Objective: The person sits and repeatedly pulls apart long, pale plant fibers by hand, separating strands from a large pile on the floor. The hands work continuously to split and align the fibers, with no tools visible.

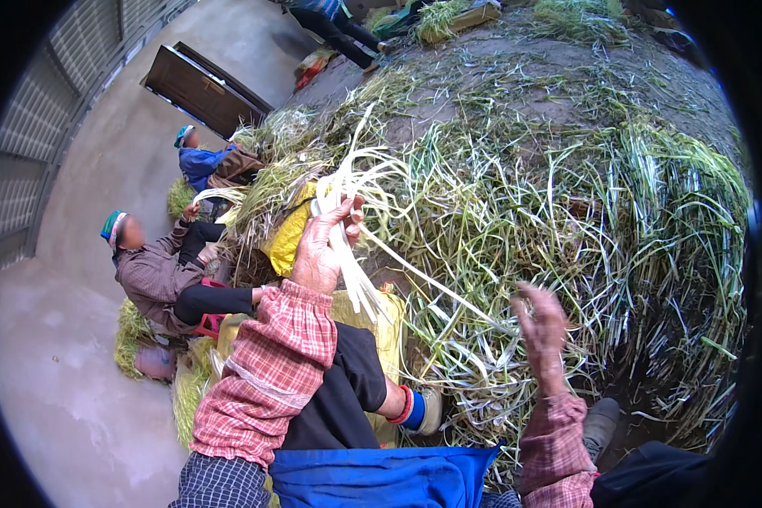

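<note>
My left hand (328, 244) is closed around a bundle of pale, peeled stalks (355, 260), whose curled tops spread above the fist while the straight ends point down to the right. One long pale stalk (428, 279) stretches from the bundle towards my right hand (541, 324), which is raised over the heap and slightly blurred. Whether its fingertips touch that stalk cannot be told. Beneath both hands lies a thick heap of green and yellowish leaves and stalk waste (501, 254). A yellow woven sack (384, 336) is under the bundle, beside my knee.
On the left sit two people, one in a brown checked jacket (155, 279), one in a blue jacket (200, 165); the nearer holds pale stalks. Another person stands at the top. Stalk piles, a red plastic stool (211, 324) and a yellow sack (289, 238) are nearby. Blue cloth (381, 476) covers my lap.
</note>
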Demonstrator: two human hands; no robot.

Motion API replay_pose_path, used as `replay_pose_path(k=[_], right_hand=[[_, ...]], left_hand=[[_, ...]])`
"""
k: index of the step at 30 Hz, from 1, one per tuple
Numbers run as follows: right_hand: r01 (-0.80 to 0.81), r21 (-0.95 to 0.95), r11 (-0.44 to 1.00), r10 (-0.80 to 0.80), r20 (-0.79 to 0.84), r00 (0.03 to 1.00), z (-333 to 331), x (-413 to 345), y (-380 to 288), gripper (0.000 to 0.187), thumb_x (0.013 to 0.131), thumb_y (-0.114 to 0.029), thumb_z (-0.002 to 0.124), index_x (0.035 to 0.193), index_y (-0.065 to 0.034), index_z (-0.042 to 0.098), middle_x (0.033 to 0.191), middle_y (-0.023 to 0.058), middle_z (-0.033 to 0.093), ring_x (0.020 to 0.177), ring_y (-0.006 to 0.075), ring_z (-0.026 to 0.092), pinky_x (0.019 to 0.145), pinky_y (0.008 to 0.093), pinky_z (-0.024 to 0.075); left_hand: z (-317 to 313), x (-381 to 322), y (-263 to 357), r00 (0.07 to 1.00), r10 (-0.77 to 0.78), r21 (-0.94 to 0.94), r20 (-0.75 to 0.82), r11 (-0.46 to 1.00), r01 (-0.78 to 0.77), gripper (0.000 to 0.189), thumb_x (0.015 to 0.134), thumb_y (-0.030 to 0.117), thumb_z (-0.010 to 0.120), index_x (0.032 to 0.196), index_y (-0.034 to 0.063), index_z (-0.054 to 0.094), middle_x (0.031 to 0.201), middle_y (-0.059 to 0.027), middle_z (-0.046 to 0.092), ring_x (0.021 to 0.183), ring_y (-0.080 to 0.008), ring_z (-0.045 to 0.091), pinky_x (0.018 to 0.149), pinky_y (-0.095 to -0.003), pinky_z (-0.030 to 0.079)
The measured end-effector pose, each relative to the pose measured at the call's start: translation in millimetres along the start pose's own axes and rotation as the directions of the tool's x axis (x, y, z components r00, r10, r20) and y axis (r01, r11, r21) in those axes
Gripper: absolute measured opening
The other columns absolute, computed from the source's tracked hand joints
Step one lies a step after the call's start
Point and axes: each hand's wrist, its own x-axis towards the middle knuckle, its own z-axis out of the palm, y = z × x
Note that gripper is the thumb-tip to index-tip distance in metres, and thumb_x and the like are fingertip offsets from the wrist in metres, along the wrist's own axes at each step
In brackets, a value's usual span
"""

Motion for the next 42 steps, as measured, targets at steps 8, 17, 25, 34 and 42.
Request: replay_pose_path(k=[8,17,25,34,42], right_hand=[[-0.165,0.552,0.817,-0.084,0.397,0.914,52,-51,-49,0.028,0.091,-0.024,0.051,0.093,0.0022,0.060,0.054,0.0058,0.047,0.050,0.0110,0.046,0.048,0.0277,0.0367],[-0.135,0.631,0.764,-0.025,0.238,0.971,46,-37,-66,0.018,0.091,-0.013,0.049,0.090,0.0018,0.060,0.057,0.0012,0.046,0.052,0.0081,0.041,0.047,0.0248,0.0334],[-0.185,0.632,0.752,-0.026,0.309,0.951,47,-34,-64,0.017,0.090,-0.013,0.048,0.093,-0.0017,0.059,0.060,0.0089,0.047,0.050,0.0144,0.045,0.047,0.0291,0.0356],[0.156,0.316,0.936,-0.133,-0.092,0.987,41,-13,-4,0.013,0.087,-0.020,0.055,0.085,-0.0096,0.062,0.071,0.0068,0.061,0.061,0.0173,0.056,0.053,0.0320,0.0475],[-0.112,-0.597,0.794,0.039,-0.134,0.990,-19,31,134,0.024,0.082,-0.015,0.054,0.103,-0.0037,0.057,0.096,0.0125,0.059,0.092,0.0322,0.054,0.079,0.0402,0.0456]], left_hand=[[14,-4,-18,0.999,-0.031,0.008,0.044,1.000,0.031,0.023,0.086,0.002,0.057,0.108,-0.0004,0.054,0.092,-0.0116,0.064,0.071,-0.0154,0.059,0.049,-0.0198,0.046],[20,-15,-36,0.983,-0.035,0.055,0.181,0.998,0.026,0.037,0.092,0.011,0.048,0.125,-0.0022,0.039,0.118,-0.0247,0.052,0.105,-0.0309,0.057,0.076,-0.0314,0.057],[27,-30,-66,0.983,-0.182,0.173,-0.006,0.968,0.180,0.022,0.092,0.017,0.051,0.108,0.0026,0.046,0.109,-0.0236,0.058,0.093,-0.0312,0.063,0.073,-0.0366,0.057],[49,-41,-106,0.914,-0.406,0.239,0.024,0.890,0.389,0.014,0.090,0.014,0.056,0.096,0.0026,0.052,0.067,-0.0017,0.052,0.059,-0.0121,0.054,0.047,-0.0205,0.048],[52,-42,-92,0.910,-0.394,0.114,0.128,0.918,0.381,0.027,0.093,0.015,0.051,0.113,-0.0020,0.049,0.068,-0.0004,0.046,0.053,-0.0059,0.044,0.038,-0.0168,0.031]])
